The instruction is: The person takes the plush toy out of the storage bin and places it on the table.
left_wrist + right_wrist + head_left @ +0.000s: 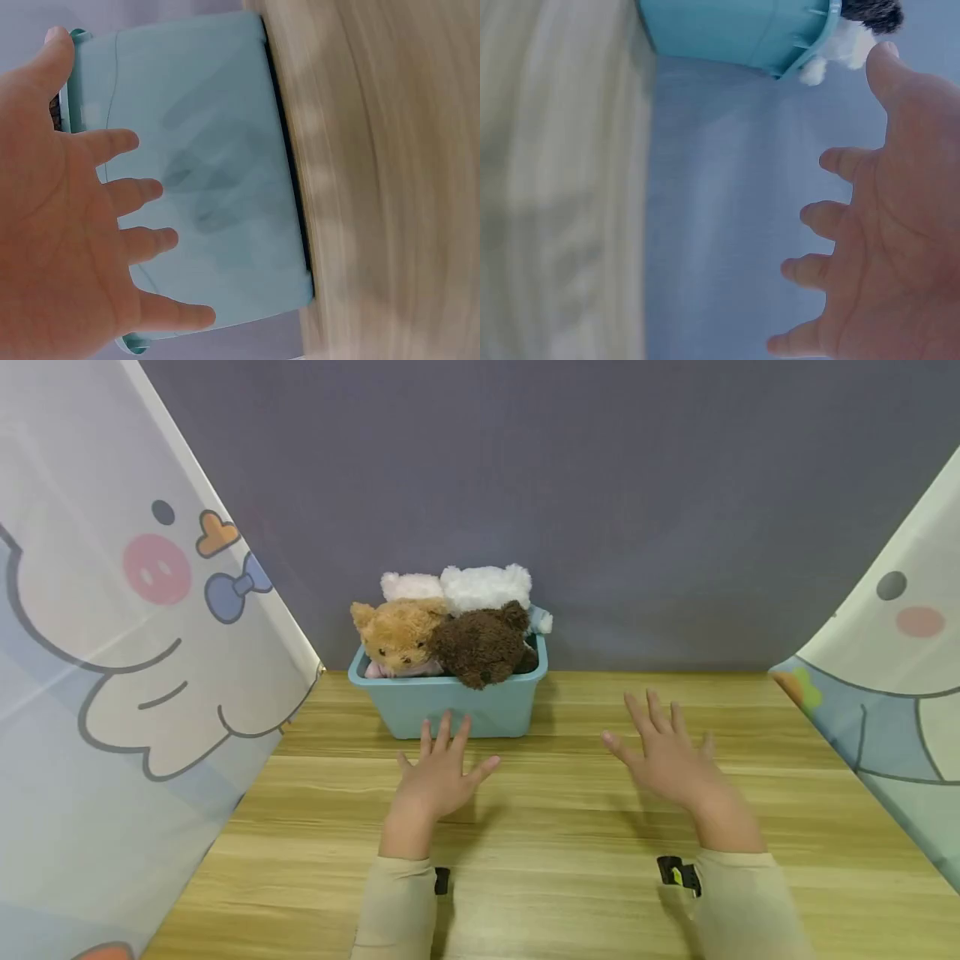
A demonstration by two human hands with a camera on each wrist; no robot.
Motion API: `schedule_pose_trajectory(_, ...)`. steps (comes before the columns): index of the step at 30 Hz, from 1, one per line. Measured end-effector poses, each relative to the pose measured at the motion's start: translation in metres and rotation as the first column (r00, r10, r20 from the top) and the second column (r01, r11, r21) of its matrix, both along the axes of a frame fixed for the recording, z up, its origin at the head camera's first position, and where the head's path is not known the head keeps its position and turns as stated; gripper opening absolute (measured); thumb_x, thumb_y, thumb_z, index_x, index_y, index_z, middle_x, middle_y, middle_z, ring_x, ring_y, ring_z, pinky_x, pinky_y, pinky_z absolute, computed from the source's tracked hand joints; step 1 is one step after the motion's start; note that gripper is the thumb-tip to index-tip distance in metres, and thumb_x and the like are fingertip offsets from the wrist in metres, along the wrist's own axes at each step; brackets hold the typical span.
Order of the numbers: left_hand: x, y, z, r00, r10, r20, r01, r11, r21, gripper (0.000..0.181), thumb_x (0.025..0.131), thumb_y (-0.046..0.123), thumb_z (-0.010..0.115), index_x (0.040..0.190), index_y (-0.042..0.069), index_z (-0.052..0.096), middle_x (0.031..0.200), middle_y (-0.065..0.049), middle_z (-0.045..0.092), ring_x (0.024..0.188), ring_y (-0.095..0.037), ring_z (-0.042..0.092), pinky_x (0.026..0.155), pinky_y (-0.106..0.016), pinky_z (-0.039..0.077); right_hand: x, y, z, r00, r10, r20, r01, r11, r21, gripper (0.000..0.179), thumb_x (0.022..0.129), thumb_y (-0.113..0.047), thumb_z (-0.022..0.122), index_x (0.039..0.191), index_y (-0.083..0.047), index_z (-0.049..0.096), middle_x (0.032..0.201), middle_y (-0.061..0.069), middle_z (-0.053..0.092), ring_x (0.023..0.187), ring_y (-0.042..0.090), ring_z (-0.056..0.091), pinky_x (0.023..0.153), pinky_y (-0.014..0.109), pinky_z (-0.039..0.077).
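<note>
A teal plastic bin [457, 706] stands on the wooden table near the back. Plush toys fill it: a tan one [397, 631] and a dark brown bear [483, 643] in front, a white one [487, 587] and a pale pinkish one [411, 586] behind. My left hand [435, 781] is spread just in front of the bin, holding nothing; in the left wrist view its fingers overlap the bin's wall [210, 165]. To the right of the bin, my right hand [671, 764] hovers over the table with spread fingers, also holding nothing.
A grey partition [600, 510] rises behind the table [570, 893]. Printed cartoon curtains hang on the left [67, 610] and right [900, 668]. Black straps [678, 875] show at both wrists.
</note>
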State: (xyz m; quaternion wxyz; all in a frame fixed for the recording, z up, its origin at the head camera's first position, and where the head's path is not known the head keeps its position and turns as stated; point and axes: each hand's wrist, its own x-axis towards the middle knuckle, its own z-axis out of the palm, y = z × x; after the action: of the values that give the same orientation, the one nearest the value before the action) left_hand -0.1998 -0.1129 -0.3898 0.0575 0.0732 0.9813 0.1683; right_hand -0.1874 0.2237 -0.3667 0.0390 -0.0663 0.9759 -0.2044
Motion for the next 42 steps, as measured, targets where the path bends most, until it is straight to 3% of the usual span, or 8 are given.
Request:
schedule_pose_trajectory(6, -0.012, -0.016, 0.005, 0.999, -0.018, 0.049, 0.017, 1.000, 0.003, 0.087, 0.104, 0.075, 0.043, 0.173, 0.032, 0.012, 0.182, -0.010, 0.003, 0.167, -0.046, -0.001, 0.119, -0.087, 0.011, -0.024, -0.004, 0.034, 0.998, 0.062, -0.025, -0.061, 0.996, 0.058, 0.095, 0.106, -0.076, 0.036, 0.173, -0.026, -0.008, 0.178, 0.021, -0.017, 0.160, 0.062, -0.003, 0.110, 0.093, 0.003)
schedule_pose_trajectory(13, -0.025, -0.066, 0.006, 0.986, -0.035, 0.163, 0.029, 0.999, 0.036, 0.095, 0.103, 0.079, 0.037, 0.174, 0.022, 0.011, 0.180, -0.022, 0.002, 0.164, -0.052, -0.002, 0.122, -0.081, 0.017, -0.051, -0.021, 0.083, 0.986, 0.162, -0.046, -0.158, 0.983, 0.090, 0.095, 0.103, -0.078, 0.038, 0.173, -0.032, -0.007, 0.179, 0.019, -0.014, 0.162, 0.058, 0.005, 0.117, 0.087, 0.014)
schedule_pose_trajectory(17, -0.026, -0.103, 0.011, 0.978, 0.058, 0.201, -0.057, 0.998, -0.011, 0.110, 0.101, 0.084, 0.029, 0.171, 0.001, 0.008, 0.175, -0.034, 0.002, 0.161, -0.059, 0.004, 0.122, -0.080, 0.021, -0.070, -0.034, 0.102, 0.970, 0.236, -0.060, -0.237, 0.972, 0.000, 0.093, 0.103, -0.077, 0.043, 0.172, -0.037, -0.003, 0.180, 0.011, -0.016, 0.163, 0.055, 0.010, 0.119, 0.082, 0.023)
schedule_pose_trajectory(21, -0.030, -0.135, 0.033, 0.972, 0.146, 0.184, -0.133, 0.988, -0.083, 0.119, 0.102, 0.084, 0.024, 0.165, -0.015, 0.002, 0.168, -0.046, 0.003, 0.153, -0.068, 0.014, 0.118, -0.080, 0.026, -0.090, -0.049, 0.114, 0.946, 0.305, -0.108, -0.316, 0.942, -0.109, 0.091, 0.104, -0.068, 0.053, 0.173, -0.034, 0.005, 0.181, 0.010, -0.008, 0.165, 0.049, 0.012, 0.121, 0.077, 0.027)
schedule_pose_trajectory(25, -0.045, -0.149, 0.058, 0.986, 0.130, 0.105, -0.127, 0.991, -0.028, 0.122, 0.100, 0.086, 0.027, 0.165, -0.009, -0.015, 0.169, -0.044, 0.003, 0.150, -0.067, 0.025, 0.116, -0.078, 0.032, -0.106, -0.067, 0.123, 0.933, 0.322, -0.162, -0.345, 0.929, -0.138, 0.092, 0.101, -0.068, 0.059, 0.173, -0.033, 0.015, 0.179, 0.010, 0.006, 0.162, 0.042, 0.024, 0.122, 0.073, 0.030)
schedule_pose_trajectory(28, -0.059, -0.150, 0.071, 0.994, 0.089, 0.064, -0.095, 0.991, 0.091, 0.124, 0.097, 0.087, 0.036, 0.166, 0.002, -0.023, 0.173, -0.039, 0.006, 0.153, -0.062, 0.027, 0.119, -0.075, 0.032, -0.116, -0.081, 0.128, 0.925, 0.341, -0.168, -0.362, 0.926, -0.109, 0.094, 0.097, -0.072, 0.061, 0.172, -0.034, 0.018, 0.178, 0.010, 0.013, 0.158, 0.039, 0.033, 0.120, 0.070, 0.035)
schedule_pose_trajectory(34, -0.083, -0.154, 0.072, 0.996, 0.063, 0.063, -0.081, 0.942, 0.326, 0.125, 0.092, 0.081, 0.060, 0.171, 0.021, -0.015, 0.176, -0.030, 0.014, 0.160, -0.053, 0.023, 0.122, -0.072, 0.032, -0.127, -0.109, 0.131, 0.919, 0.372, -0.128, -0.373, 0.928, 0.018, 0.094, 0.093, -0.077, 0.063, 0.170, -0.041, 0.022, 0.173, 0.008, 0.025, 0.144, 0.036, 0.050, 0.107, 0.064, 0.049)
schedule_pose_trajectory(42, -0.100, -0.153, 0.070, 0.991, 0.066, 0.119, -0.100, 0.945, 0.311, 0.127, 0.091, 0.084, 0.058, 0.170, 0.023, -0.021, 0.179, -0.025, 0.001, 0.162, -0.055, 0.015, 0.124, -0.075, 0.025, -0.133, -0.136, 0.133, 0.908, 0.403, -0.112, -0.378, 0.905, 0.198, 0.090, 0.093, -0.082, 0.059, 0.168, -0.045, 0.027, 0.163, 0.007, 0.036, 0.106, 0.027, 0.062, 0.080, 0.046, 0.052)
